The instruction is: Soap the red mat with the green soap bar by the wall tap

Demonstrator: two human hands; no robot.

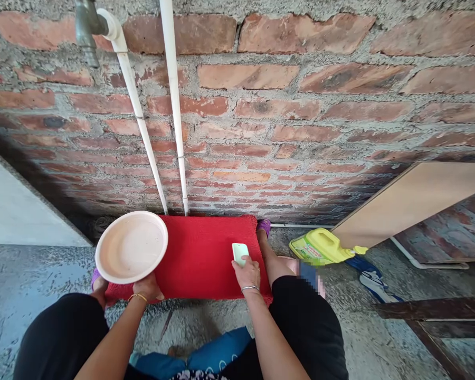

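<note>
A pale pink plastic basin [130, 247] is over the left end of a red mat [201, 258]. My left hand [147, 287] grips the basin at its near lower side, with the fingers partly hidden beneath it. What looks like some clear water lies in the basin, though I cannot be sure. My right hand [247, 273] is closed around a pale green, flat block with rounded corners [240, 250], over the right part of the mat. Whether the block touches the mat, and whether it is a brush or a bar of soap, I cannot make out.
Behind the mat stands a brick wall [237, 111] with white pipes [174, 105] and a tap [87, 31]. A yellow detergent jug [320, 246] lies on the right, near a leaning board [411, 203] and a dark wooden frame [431, 311]. The concrete floor looks wet.
</note>
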